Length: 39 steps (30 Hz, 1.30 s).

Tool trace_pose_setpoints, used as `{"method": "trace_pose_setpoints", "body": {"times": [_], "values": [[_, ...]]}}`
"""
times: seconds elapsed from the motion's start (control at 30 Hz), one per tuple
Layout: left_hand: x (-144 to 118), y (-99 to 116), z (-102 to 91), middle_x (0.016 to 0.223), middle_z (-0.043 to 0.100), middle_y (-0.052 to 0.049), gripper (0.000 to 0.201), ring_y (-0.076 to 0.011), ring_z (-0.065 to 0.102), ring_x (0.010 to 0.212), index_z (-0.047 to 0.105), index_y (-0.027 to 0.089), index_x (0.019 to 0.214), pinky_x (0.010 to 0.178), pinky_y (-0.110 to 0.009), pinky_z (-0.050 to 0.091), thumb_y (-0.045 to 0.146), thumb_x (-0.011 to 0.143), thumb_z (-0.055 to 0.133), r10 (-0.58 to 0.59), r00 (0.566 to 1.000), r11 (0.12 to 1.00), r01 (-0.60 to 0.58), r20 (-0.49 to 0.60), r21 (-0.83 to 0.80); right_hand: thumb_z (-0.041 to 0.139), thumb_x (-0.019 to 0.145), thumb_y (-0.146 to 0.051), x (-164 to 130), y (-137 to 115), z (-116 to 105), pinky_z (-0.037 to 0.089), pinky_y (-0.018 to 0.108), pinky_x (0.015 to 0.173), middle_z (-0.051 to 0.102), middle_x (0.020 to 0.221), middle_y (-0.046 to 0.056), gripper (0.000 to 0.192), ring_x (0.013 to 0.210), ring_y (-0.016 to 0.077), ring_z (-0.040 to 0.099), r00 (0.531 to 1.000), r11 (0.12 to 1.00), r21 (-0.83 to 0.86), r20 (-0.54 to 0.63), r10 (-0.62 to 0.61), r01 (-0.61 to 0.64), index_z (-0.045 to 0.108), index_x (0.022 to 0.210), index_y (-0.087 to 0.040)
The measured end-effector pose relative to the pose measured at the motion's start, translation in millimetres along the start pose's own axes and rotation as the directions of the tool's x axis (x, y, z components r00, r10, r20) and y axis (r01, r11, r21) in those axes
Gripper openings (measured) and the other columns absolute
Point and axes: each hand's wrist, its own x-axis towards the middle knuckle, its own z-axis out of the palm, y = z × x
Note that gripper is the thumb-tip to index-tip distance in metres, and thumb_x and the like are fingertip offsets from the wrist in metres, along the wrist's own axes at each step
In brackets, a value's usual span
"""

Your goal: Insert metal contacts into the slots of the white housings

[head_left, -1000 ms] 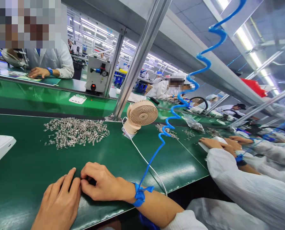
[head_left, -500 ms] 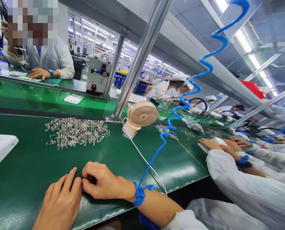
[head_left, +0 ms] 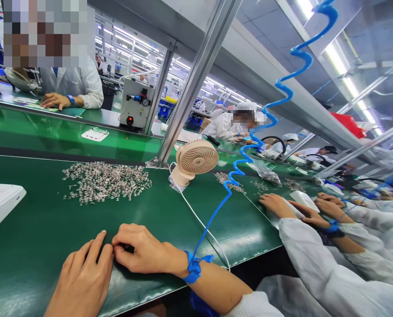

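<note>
My left hand [head_left: 84,273] lies palm down on the green work surface [head_left: 190,229], fingers stretched out and a little apart. Right beside it is my right hand [head_left: 143,248], its fingers curled round to the thumb in a pinch. The right fingertips come close to the left thumb and index finger; whether they hold something small is hidden. A blue wrist strap [head_left: 193,267] with a coiled blue cord [head_left: 241,167] circles my right wrist. Beyond my hands spreads a pile of small metal clips or similar pieces [head_left: 107,180].
A beige fan [head_left: 198,158] with a white cable [head_left: 199,222] stands by a metal post [head_left: 196,83]. A white casing [head_left: 1,204] sits at the left edge. At right, a co-worker's hands [head_left: 277,204] hold a white part. A white panel [head_left: 95,134] lies on the far green strip.
My hands have barely moved. The co-worker's hands at right have shifted left with a white part, a white box now showing beside them. The white panel on the far strip has slid slightly left.
</note>
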Motion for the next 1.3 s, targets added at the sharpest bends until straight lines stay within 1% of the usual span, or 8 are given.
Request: {"method": "trace_pose_setpoints", "body": {"times": [0.17, 0.3, 0.43, 0.6, 0.83, 1.07, 1.3], "values": [[0.7, -0.3, -0.8, 0.117, 0.059, -0.015, 0.027, -0.0277, 0.057, 0.094, 0.063, 0.014, 0.087, 0.077, -0.04, 0.041, 0.017, 0.088, 0.036, 0.008, 1.0, 1.0, -0.008, -0.008, 0.017, 0.049, 0.077, -0.009, 0.3, -1.8, -2.8, 0.037, 0.018, 0.055, 0.046, 0.064, -0.002, 0.013, 0.058, 0.0082, 0.043, 0.999, 0.999, -0.053, 0.048, 0.015, -0.012, 0.062, 0.076, -0.012], [1.2, -1.1, -0.8, 0.118, 0.059, -0.014, 0.026, -0.0276, 0.057, 0.094, 0.063, 0.015, 0.086, 0.077, -0.04, 0.041, 0.017, 0.088, 0.037, 0.011, 1.0, 1.0, -0.011, -0.004, 0.021, 0.05, 0.08, -0.01, 0.3, -1.3, -3.7, 0.037, 0.018, 0.057, 0.047, 0.065, -0.002, 0.014, 0.06, 0.0086, 0.044, 0.997, 0.995, -0.098, 0.071, 0.027, -0.02, 0.064, 0.081, -0.012], [2.1, -0.6, -1.5, 0.118, 0.059, -0.014, 0.027, -0.0272, 0.057, 0.093, 0.063, 0.015, 0.085, 0.076, -0.039, 0.041, 0.018, 0.089, 0.037, 0.004, 1.0, 1.0, -0.004, -0.001, 0.012, 0.05, 0.081, -0.011, -0.5, -0.6, -3.7, 0.038, 0.018, 0.058, 0.049, 0.066, -0.001, 0.014, 0.061, 0.0092, 0.045, 0.996, 0.991, -0.131, 0.084, 0.019, -0.007, 0.064, 0.082, -0.012], [2.4, -0.2, -2.5, 0.117, 0.059, -0.014, 0.027, -0.0278, 0.057, 0.093, 0.063, 0.014, 0.085, 0.076, -0.04, 0.041, 0.017, 0.088, 0.037, 0.008, 1.0, 1.0, -0.008, -0.004, 0.017, 0.049, 0.082, -0.011, -1.4, 0.5, -1.9, 0.039, 0.018, 0.059, 0.051, 0.067, 0.0, 0.014, 0.062, 0.0095, 0.046, 0.998, 0.991, -0.133, 0.064, -0.008, 0.016, 0.063, 0.082, -0.011], [2.5, -2.0, -2.6, 0.117, 0.059, -0.017, 0.027, -0.0284, 0.056, 0.093, 0.064, 0.013, 0.087, 0.075, -0.04, 0.042, 0.016, 0.088, 0.037, 0.04, 0.999, 0.999, -0.039, -0.011, 0.031, 0.047, 0.081, -0.011, -3.3, 2.3, 1.0, 0.039, 0.018, 0.059, 0.053, 0.067, 0.0, 0.014, 0.063, 0.0099, 0.048, 0.998, 0.992, -0.127, 0.064, -0.018, 0.026, 0.061, 0.081, -0.012], [2.1, -0.7, -3.0, 0.116, 0.06, -0.015, 0.027, -0.0278, 0.057, 0.093, 0.063, 0.015, 0.084, 0.076, -0.04, 0.042, 0.018, 0.089, 0.036, 0.022, 1.0, 1.0, -0.022, -0.009, 0.011, 0.046, 0.08, -0.01, -2.1, 2.1, -0.5, 0.04, 0.018, 0.061, 0.056, 0.071, 0.002, 0.017, 0.065, 0.0106, 0.049, 0.997, 0.989, -0.147, 0.081, 0.006, 0.006, 0.061, 0.088, -0.011], [2.4, -0.5, -2.3, 0.116, 0.06, -0.015, 0.029, -0.0278, 0.057, 0.093, 0.063, 0.015, 0.086, 0.076, -0.04, 0.041, 0.02, 0.09, 0.035, 0.017, 1.0, 1.0, -0.017, -0.024, 0.01, 0.046, 0.081, -0.01, -2.0, 2.0, -0.4, 0.04, 0.018, 0.061, 0.054, 0.071, 0.001, 0.014, 0.065, 0.0104, 0.048, 0.994, 0.989, -0.149, 0.111, 0.008, 0.008, 0.059, 0.084, -0.012]]}}
